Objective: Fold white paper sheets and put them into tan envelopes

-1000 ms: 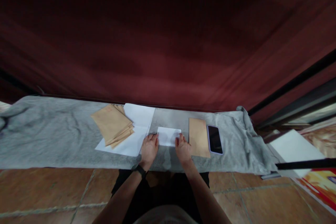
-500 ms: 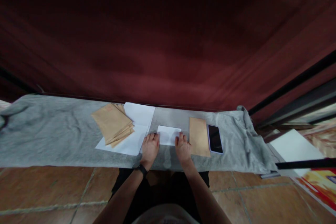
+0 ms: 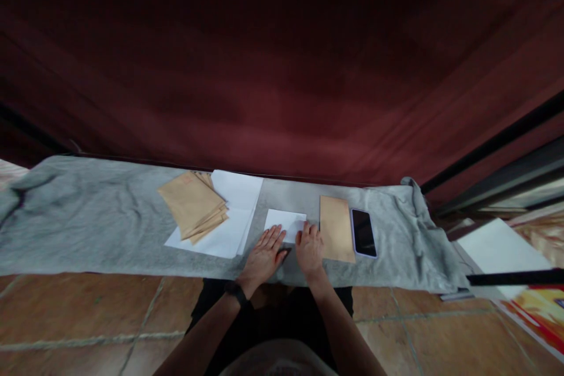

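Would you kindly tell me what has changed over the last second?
The left hand has shifted rightward from the left edge of the small paper onto its near left part, now spread out. The right hand stays at the paper's right end. The envelope stack, single envelope and phone lie as they were.

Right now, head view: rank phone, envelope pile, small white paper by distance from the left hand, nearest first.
1. Small white paper: under the left hand's fingertips.
2. Envelope pile: off to the left, lying on larger white sheets.
3. Phone: far over on the right, past the single envelope.
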Tool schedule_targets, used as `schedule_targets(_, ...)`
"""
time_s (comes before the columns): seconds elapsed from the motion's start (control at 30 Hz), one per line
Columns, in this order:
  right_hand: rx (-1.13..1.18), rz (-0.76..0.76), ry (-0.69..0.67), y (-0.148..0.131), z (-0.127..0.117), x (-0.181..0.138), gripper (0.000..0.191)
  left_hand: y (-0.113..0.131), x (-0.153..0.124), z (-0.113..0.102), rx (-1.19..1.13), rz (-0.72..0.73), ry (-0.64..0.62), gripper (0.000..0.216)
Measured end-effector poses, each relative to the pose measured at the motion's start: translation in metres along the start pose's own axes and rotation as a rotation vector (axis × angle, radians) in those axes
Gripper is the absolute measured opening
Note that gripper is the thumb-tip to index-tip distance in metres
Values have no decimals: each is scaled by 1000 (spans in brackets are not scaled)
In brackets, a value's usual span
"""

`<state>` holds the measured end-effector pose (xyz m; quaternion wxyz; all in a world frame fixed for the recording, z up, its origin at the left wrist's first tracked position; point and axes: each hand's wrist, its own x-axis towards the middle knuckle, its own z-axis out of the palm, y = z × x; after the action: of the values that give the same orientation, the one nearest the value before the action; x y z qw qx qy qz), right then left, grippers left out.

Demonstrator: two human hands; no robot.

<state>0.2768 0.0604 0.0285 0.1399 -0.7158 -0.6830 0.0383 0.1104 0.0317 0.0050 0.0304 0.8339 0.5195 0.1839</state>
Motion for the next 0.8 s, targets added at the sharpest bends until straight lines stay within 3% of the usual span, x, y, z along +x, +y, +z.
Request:
schedule_targets(0.1, 98, -156, 39, -7, 1, -10, 47, 1, -2, -3, 37, 26, -19, 59)
schedule_targets(0.2, 192, -379, 8, -17, 7, -26, 48, 0, -4, -3, 67, 51, -47, 62)
schedule_targets(0.27, 187, -449, -7, -22, 11, -36, 51, 0, -5, -1, 83, 56, -58, 63)
schedule_targets(0.8, 62, -386, 50, -8, 21, -53, 57, 7, -4, -6, 72, 33, -75, 62)
